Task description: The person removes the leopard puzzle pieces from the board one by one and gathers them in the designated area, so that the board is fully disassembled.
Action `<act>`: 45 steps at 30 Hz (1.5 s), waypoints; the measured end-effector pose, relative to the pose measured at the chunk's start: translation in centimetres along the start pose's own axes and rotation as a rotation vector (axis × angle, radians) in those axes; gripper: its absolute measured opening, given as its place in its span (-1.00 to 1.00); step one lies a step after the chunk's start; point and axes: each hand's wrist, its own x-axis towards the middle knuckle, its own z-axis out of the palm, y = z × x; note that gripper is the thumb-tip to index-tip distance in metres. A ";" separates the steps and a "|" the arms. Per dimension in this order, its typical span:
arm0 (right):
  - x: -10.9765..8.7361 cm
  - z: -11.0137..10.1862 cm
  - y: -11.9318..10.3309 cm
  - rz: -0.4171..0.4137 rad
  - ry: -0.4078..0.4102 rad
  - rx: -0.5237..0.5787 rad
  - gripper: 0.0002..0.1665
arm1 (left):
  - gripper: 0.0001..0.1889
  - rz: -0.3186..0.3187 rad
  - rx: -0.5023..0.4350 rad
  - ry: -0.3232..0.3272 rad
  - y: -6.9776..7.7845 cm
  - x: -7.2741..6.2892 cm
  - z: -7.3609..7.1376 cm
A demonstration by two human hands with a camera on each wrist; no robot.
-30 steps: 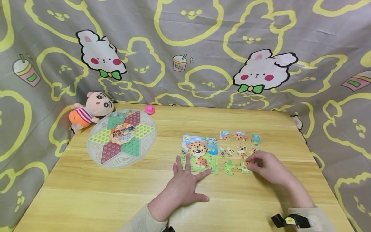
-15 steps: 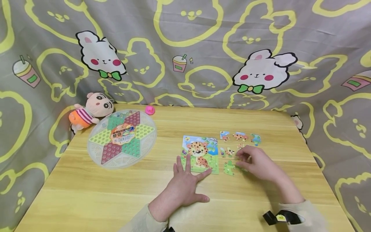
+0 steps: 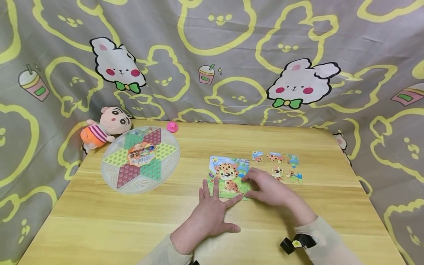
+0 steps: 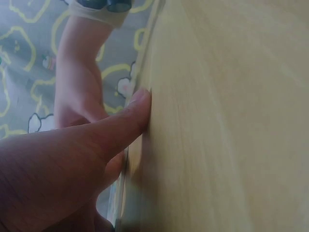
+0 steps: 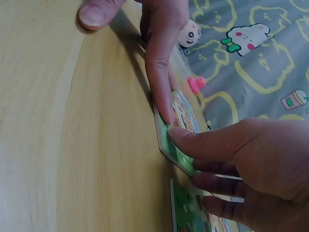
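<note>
A jigsaw puzzle board [image 3: 228,171] with a spotted leopard cub lies on the wooden table. My left hand [image 3: 210,213] is spread, its fingertips resting on the board's near part and its thumb stretched out over the table. At the board's right edge, my right hand [image 3: 268,187] is bent, thumb and fingers gripping that edge. The right wrist view shows the right thumb on the board's green corner [image 5: 181,155], near a left fingertip. Right of the board lie several loose puzzle pieces [image 3: 275,157]; the right hand hides others in the head view.
A round Chinese checkers board [image 3: 140,160] lies to the left, beside a plush toy [image 3: 107,127]. A small pink duck [image 3: 172,127] sits at the table's back. A patterned curtain [image 3: 232,44] hangs behind the table [image 3: 132,224].
My right hand has moved left from the lower loose pieces to the puzzle board's right edge. My left hand stays on the board. The head view has shifted slightly.
</note>
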 end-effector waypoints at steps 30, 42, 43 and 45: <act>0.8 0.3 -0.5 0.079 -0.028 0.122 -0.38 | 0.03 -0.011 0.023 0.002 0.1 0.1 0.0; 1.4 -0.2 -0.8 0.022 -0.070 0.112 -0.30 | 0.02 -0.013 0.008 0.013 0.2 -0.1 0.0; 1.5 -0.3 -0.7 0.015 -0.069 0.100 -0.31 | 0.02 -0.013 0.009 0.014 0.3 -0.1 0.0; 1.7 -0.5 -0.7 0.006 -0.064 0.079 -0.31 | 0.02 -0.011 0.010 0.016 0.3 -0.1 0.0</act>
